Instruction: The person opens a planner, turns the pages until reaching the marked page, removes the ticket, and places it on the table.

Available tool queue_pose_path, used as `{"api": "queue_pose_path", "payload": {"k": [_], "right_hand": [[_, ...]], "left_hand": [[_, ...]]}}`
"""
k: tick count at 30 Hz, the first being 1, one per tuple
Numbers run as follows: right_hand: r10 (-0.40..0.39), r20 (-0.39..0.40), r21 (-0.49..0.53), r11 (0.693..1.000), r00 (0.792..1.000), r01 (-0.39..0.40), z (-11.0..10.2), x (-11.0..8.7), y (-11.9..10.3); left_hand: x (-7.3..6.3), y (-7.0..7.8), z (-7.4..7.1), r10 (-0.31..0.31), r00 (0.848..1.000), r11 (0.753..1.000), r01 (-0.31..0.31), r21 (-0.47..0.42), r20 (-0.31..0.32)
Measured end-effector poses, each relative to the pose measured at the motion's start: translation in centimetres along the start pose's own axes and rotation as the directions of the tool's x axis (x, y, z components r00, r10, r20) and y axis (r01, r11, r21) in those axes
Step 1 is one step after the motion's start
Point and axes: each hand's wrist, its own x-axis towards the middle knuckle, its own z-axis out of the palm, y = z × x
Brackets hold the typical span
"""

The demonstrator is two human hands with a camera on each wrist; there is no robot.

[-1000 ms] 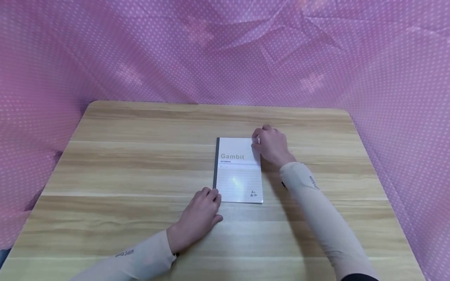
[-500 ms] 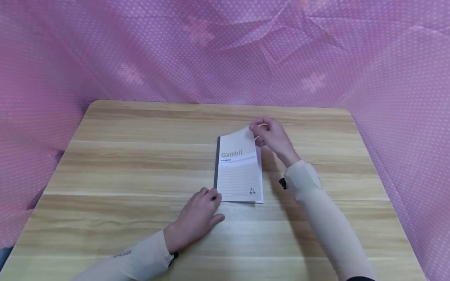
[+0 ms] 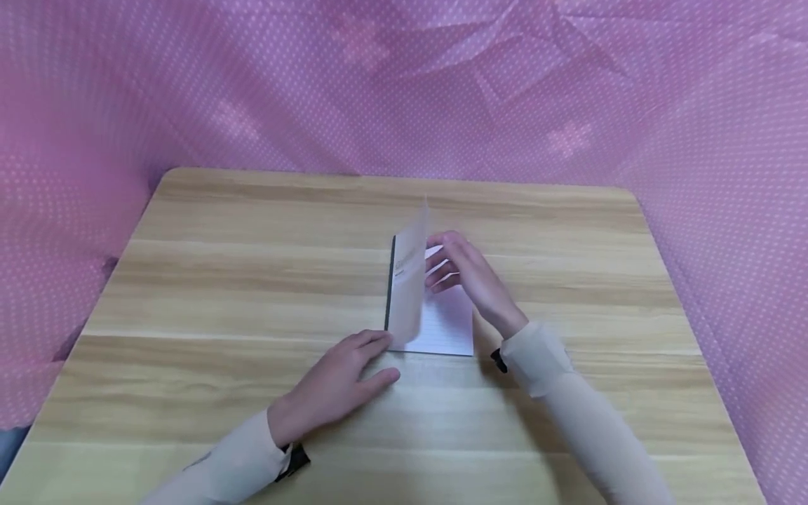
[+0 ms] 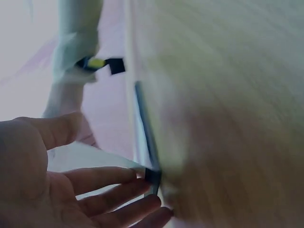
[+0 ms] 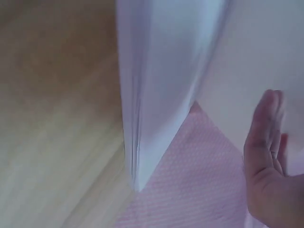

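A notebook (image 3: 445,333) with a black spine lies on the wooden table, its front cover (image 3: 407,280) raised nearly upright from the spine. Lined paper shows under it. My right hand (image 3: 470,273) is on the inner side of the cover, fingers extended and slightly bent, fingertips at its free edge. In the right wrist view the right hand (image 5: 266,156) stands flat against the pale cover (image 5: 256,42). My left hand (image 3: 337,379) rests on the table with its fingertips at the spine's near corner, fingers mostly straight; the left wrist view has them at the dark spine (image 4: 151,175).
The light wood table (image 3: 221,294) spreads around the notebook on all sides. Pink dotted cloth (image 3: 404,91) hangs behind the table and along both sides. Both forearms wear pale sleeves (image 3: 536,358), with a black strap piece (image 3: 499,360) at the right wrist.
The right hand lifted the cover by its far right corner and swung it leftward to nearly upright; its pinch has loosened into extended fingers. The left hand stays at the spine corner, its fingers straighter.
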Motion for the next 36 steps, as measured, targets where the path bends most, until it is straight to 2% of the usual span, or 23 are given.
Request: {"api": "queue_pose_path", "payload": {"k": [2, 3, 5, 7, 10, 12, 14, 16, 17, 18, 20, 23, 25, 27, 32, 36], "right_hand": [[-0.054, 0.072, -0.148, 0.987, 0.996, 0.064, 0.7, -0.4, 0.2], [-0.073, 0.111, -0.236, 0.967, 0.991, 0.098, 1.0, -0.6, 0.3], [-0.110, 0.197, -0.419, 0.889, 0.974, 0.185, 1.7, -0.9, 0.5], [-0.115, 0.270, -0.574, 0.778, 0.956, 0.255, 2.2, -1.2, 0.7], [-0.081, 0.343, -0.705, 0.636, 0.936, 0.313, 3.1, -1.6, 1.0], [-0.049, 0.365, -0.757, 0.566, 0.930, 0.327, 3.5, -1.7, 1.2], [-0.030, 0.375, -0.792, 0.509, 0.926, 0.337, 4.0, -1.7, 1.5], [-0.023, 0.381, -0.818, 0.457, 0.924, 0.349, 4.3, -1.8, 1.6], [-0.026, 0.385, -0.828, 0.433, 0.923, 0.357, 4.4, -1.7, 1.7], [-0.031, 0.388, -0.834, 0.413, 0.921, 0.365, 4.6, -1.7, 1.7], [-0.048, 0.397, -0.842, 0.380, 0.917, 0.384, 4.8, -1.7, 1.8], [-0.071, 0.407, -0.844, 0.351, 0.910, 0.405, 5.0, -1.6, 2.0], [-0.073, 0.412, -0.843, 0.348, 0.908, 0.410, 5.1, -1.7, 2.1], [-0.062, 0.416, -0.839, 0.359, 0.907, 0.409, 5.2, -1.9, 2.3], [-0.024, 0.436, -0.826, 0.386, 0.900, 0.411, 5.6, -2.5, 2.7], [-0.042, 0.444, -0.824, 0.374, 0.895, 0.426, 5.7, -2.9, 3.1]], "left_hand": [[-0.5, -0.1, -0.8, -0.022, 1.000, 0.998, 0.021, -0.054, -0.022], [-0.7, -0.2, -1.3, -0.034, 0.999, 0.997, 0.031, -0.072, -0.043], [-1.4, -0.3, -2.2, -0.053, 0.993, 0.995, 0.043, -0.095, -0.110], [-1.9, -0.2, -3.3, -0.072, 0.977, 0.992, 0.049, -0.114, -0.201], [-2.7, -0.2, -4.4, -0.079, 0.932, 0.993, 0.044, -0.106, -0.355], [-3.0, -0.2, -4.9, -0.067, 0.894, 0.996, 0.036, -0.078, -0.444], [-3.2, -0.3, -5.0, -0.031, 0.859, 1.000, 0.025, -0.019, -0.510], [-3.3, -0.4, -4.8, 0.012, 0.841, 0.998, 0.019, 0.052, -0.542], [-3.2, -0.5, -4.6, 0.032, 0.840, 0.996, 0.019, 0.089, -0.542], [-3.1, -0.6, -4.4, 0.046, 0.846, 0.991, 0.026, 0.128, -0.531], [-2.9, -0.7, -4.0, 0.033, 0.876, 0.978, 0.070, 0.195, -0.481], [-2.7, -0.8, -3.6, -0.062, 0.929, 0.948, 0.169, 0.271, -0.364], [-2.6, -0.9, -3.2, -0.137, 0.945, 0.923, 0.230, 0.307, -0.297], [-2.7, -1.1, -2.9, -0.185, 0.949, 0.907, 0.265, 0.327, -0.256], [-3.3, -1.8, -1.7, -0.234, 0.952, 0.890, 0.292, 0.349, -0.199], [-3.9, -2.0, -1.0, -0.250, 0.951, 0.882, 0.302, 0.362, -0.183]]}}
